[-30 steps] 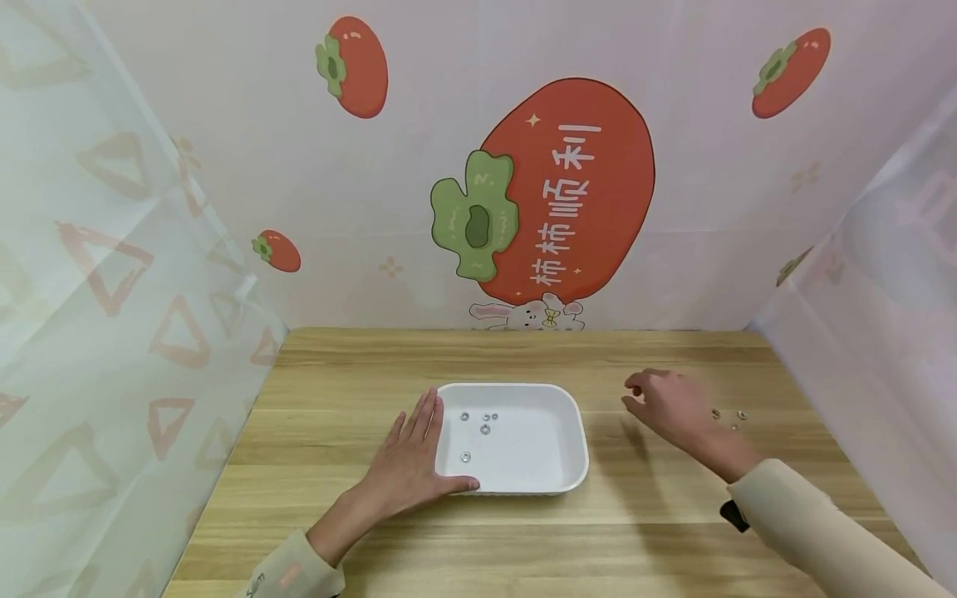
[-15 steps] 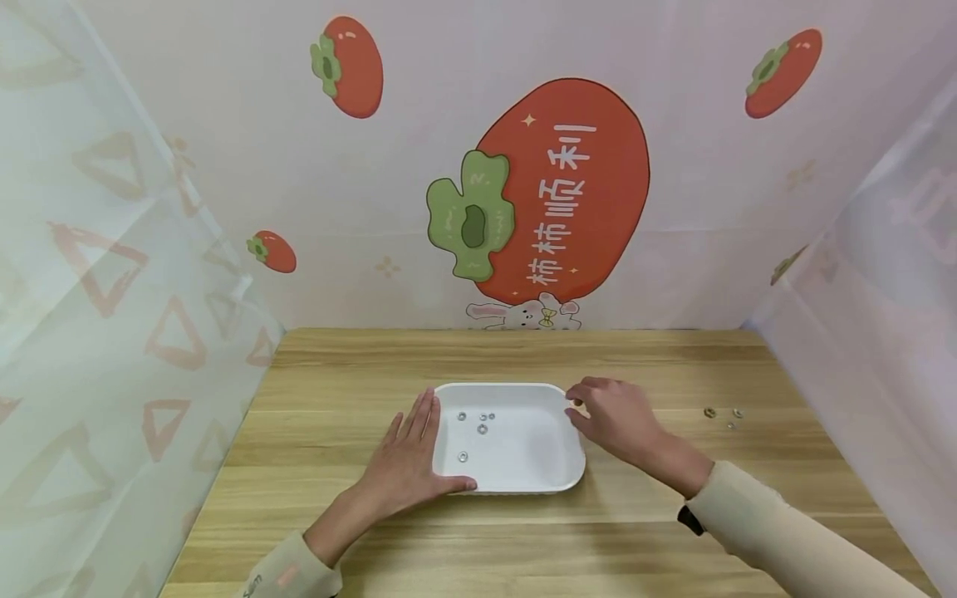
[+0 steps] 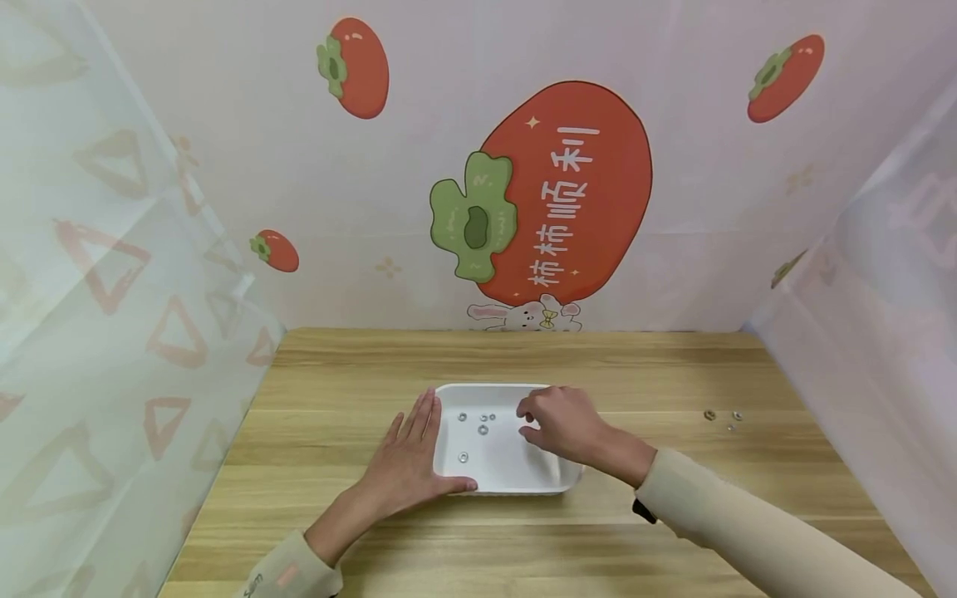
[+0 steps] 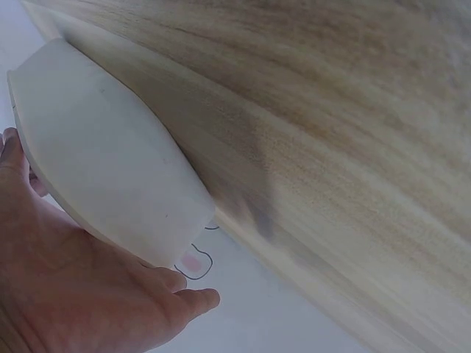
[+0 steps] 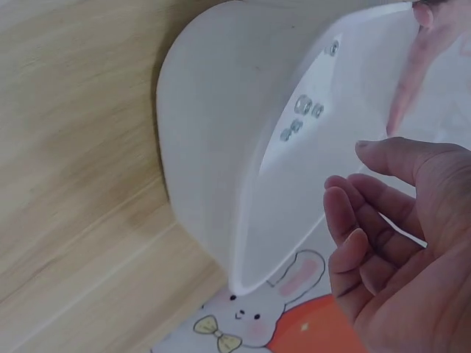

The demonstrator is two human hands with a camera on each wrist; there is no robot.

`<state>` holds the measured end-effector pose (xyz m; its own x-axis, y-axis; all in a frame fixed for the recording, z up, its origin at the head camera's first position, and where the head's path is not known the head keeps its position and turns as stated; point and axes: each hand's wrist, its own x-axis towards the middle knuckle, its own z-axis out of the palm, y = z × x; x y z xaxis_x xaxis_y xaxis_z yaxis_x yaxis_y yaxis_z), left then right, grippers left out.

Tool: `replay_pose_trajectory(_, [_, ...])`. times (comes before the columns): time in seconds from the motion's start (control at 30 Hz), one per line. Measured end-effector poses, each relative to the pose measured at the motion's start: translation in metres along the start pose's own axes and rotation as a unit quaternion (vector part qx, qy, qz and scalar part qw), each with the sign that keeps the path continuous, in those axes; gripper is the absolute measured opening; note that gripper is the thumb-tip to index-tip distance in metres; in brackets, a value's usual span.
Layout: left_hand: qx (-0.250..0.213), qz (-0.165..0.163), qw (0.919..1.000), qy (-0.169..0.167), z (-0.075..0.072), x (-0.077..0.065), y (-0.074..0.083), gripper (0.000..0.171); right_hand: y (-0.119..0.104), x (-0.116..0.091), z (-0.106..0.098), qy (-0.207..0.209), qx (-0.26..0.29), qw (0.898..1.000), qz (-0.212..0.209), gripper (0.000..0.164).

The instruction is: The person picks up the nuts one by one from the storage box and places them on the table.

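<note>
A white rectangular tray [image 3: 523, 482] sits on the wooden table, with several small metal nuts [image 3: 483, 430] on the left part of its floor. My left hand [image 3: 404, 457] lies along the tray's left end, fingers spread and thumb over the front rim. In the left wrist view this hand [image 4: 88, 287] touches the tray's outer wall [image 4: 110, 147]. My right hand [image 3: 564, 423] is above the tray's right half. The right wrist view shows that hand [image 5: 405, 228] with loosely bent fingers, thumb apart, and nothing visible between them. The nuts [image 5: 296, 125] show beyond it.
Three small nuts [image 3: 710, 414] lie on the table [image 3: 673, 365] to the right of the tray, one darker than the others. A printed cloth backdrop [image 3: 374, 191] rises behind the table, with cloth walls [image 3: 882, 349] at both sides.
My right hand has moved left, from beside the nuts on the right to over the tray. The left hand and the tray have stayed in place.
</note>
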<state>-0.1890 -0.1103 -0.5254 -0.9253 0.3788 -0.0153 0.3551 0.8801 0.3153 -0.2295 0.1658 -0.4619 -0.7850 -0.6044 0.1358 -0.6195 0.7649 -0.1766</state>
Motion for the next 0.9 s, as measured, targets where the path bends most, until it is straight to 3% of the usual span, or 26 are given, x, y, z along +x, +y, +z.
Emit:
replay_pose_trajectory(0.33, [0.002, 0.007, 1.0, -0.006, -0.002, 0.001, 0.0, 0.14, -0.016, 0.023, 0.019, -0.053, 0.015, 0.998, -0.023, 0.019])
replay_pose_trajectory(0.57, [0.003, 0.023, 0.9997, 0.011, -0.003, 0.0, -0.001, 0.139, -0.027, 0.031, 0.032, -0.06, 0.023, 0.997, -0.051, 0.016])
replay_pose_trajectory(0.9, [0.001, 0.023, 0.9997, -0.001, -0.003, 0.001, -0.002, 0.14, -0.039, 0.039, 0.048, -0.071, 0.011, 0.995, -0.064, 0.013])
